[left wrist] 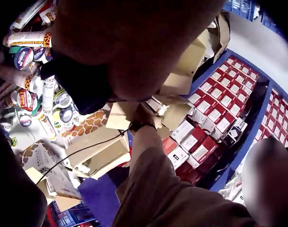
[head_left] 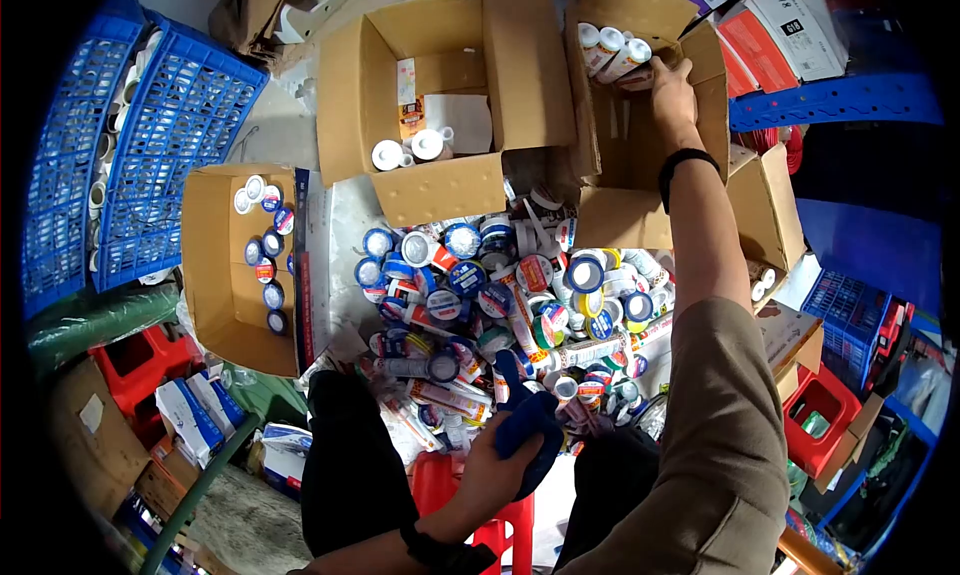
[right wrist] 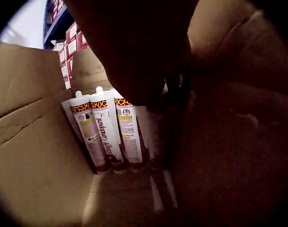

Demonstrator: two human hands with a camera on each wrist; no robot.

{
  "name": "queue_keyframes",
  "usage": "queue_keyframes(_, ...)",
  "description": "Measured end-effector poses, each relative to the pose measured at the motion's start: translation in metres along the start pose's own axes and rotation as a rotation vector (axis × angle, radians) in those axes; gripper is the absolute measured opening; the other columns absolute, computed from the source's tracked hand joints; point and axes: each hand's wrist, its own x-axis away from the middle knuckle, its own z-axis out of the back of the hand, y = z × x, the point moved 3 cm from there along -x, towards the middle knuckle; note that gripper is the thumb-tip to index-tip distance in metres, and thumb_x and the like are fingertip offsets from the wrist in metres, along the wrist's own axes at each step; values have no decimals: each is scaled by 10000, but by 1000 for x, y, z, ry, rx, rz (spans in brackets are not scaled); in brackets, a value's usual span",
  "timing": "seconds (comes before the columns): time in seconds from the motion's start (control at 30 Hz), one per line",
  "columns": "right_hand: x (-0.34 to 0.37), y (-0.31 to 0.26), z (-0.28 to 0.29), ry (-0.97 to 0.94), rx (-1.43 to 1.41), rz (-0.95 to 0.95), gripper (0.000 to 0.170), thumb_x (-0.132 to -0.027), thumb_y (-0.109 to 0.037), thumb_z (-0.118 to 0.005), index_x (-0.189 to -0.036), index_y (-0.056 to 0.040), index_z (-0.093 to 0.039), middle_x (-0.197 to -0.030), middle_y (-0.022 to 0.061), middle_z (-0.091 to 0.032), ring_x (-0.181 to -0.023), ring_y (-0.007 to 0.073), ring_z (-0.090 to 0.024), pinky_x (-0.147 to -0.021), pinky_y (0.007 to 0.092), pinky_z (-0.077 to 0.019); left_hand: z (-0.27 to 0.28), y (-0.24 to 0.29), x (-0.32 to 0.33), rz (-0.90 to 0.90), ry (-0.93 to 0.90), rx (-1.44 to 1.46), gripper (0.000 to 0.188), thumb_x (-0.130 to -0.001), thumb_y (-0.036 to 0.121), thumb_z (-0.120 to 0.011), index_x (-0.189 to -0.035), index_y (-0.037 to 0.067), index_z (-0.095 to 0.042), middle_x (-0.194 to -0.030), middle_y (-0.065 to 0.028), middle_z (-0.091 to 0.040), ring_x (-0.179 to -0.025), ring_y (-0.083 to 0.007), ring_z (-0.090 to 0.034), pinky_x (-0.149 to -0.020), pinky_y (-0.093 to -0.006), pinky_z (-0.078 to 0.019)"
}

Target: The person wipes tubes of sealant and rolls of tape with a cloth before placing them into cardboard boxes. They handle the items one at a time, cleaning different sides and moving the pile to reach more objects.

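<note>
My right hand (head_left: 675, 100) reaches into a tall cardboard box (head_left: 625, 200) at the upper right. Its fingers curl at the top of a white sealant cartridge (right wrist: 153, 130), the end of a row of upright sealant cartridges (right wrist: 100, 130) with giraffe-pattern bands against the box wall. The hand's shadowed underside hides the fingertips in the right wrist view. Low in front of my body, my left hand (head_left: 492, 475) grips a dark blue object (head_left: 528, 430) with a narrow part sticking up; its kind cannot be told. In the left wrist view this dark object (left wrist: 78, 82) shows beside the hand.
A large heap of used-looking cartridges and tape-like round lids (head_left: 500, 305) covers the floor ahead. An open cardboard box (head_left: 440, 190) holds a few white cartridges; another box (head_left: 225, 315) holds several round-ended ones. Blue crates (head_left: 180, 155) stand left, a red stool (head_left: 435, 485) below.
</note>
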Motion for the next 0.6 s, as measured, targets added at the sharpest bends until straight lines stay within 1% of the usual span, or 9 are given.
queue_keyframes(0.07,0,1,-2,20,-10,-23,306,-949,-99,-463,-1241,-182,-501,-1230,255,-433,-950,474,-658,-815,516,-569,-2,3,1,-3,-9,17,312,-906,172,-713,-1155,17,-604,-1018,-70,-678,-919,-141,-651,-820,-284,-526)
queue_keyframes(0.13,-7,0,-1,67,-1,-65,377,-930,-74,-497,-1295,-157,-451,-1263,265,-437,-941,477,-658,-817,525,-563,-3,3,0,42,-33,1,380,-909,87,-684,-1264,19,-567,-1101,-60,-669,-976,-128,-639,-877,-270,-518)
queue_keyframes(0.17,-5,2,0,47,-24,-56,452,-888,-35,-543,-1315,-100,-411,-1298,276,-449,-1003,479,-635,-846,530,-548,-3,-1,0,45,-33,-1,380,-909,87,-684,-1264,19,-567,-1101,-60,-669,-976,-128,-639,-877,-270,-518)
queue_keyframes(0.33,9,-2,14,58,-91,-12,493,-848,-60,-587,-1309,-38,-415,-1288,278,-494,-1123,486,-564,-925,530,-506,-4,-18,0,-26,-15,-46,350,-886,153,-723,-1183,14,-599,-1019,-74,-669,-934,-147,-638,-849,-296,-506)
queue_keyframes(0.43,25,9,37,354,-255,132,447,-844,-200,-660,-1219,-12,-506,-1161,272,-586,-1080,483,-563,-907,535,-496,-3,-31,6,-71,25,-119,348,-878,130,-716,-1187,19,-603,-1021,-81,-672,-936,-157,-639,-864,-308,-502)
queue_keyframes(0.47,39,6,59,404,-240,191,347,-855,-201,-665,-1118,7,-575,-1057,231,-646,-998,408,-636,-849,471,-531,-3,-31,9,-47,8,-137,348,-878,130,-716,-1187,19,-603,-1021,-81,-672,-936,-157,-639,-864,-308,-502)
queue_keyframes(0.53,82,-6,104,280,-463,-25,248,-844,-8,-614,-1087,18,-570,-973,207,-681,-955,345,-676,-812,380,-531,-3,-28,16,-18,-27,-126,372,-874,112,-712,-1212,17,-590,-1025,-84,-676,-939,-163,-642,-869,-312,-504)
queue_keyframes(0.57,98,-2,113,322,-603,9,173,-861,-20,-625,-1020,13,-565,-874,134,-680,-829,279,-676,-750,364,-525,-1,-38,18,1,-31,-139,389,-873,101,-708,-1229,11,-579,-1024,-78,-679,-934,-154,-645,-863,-311,-510)
queue_keyframes(0.6,114,3,121,320,-586,-18,173,-861,-20,-625,-1020,13,-565,-874,134,-680,-829,279,-676,-750,364,-525,-3,-37,22,30,-14,-92,371,-872,90,-704,-1212,0,-587,-1038,-73,-681,-929,-139,-648,-851,-302,-515)
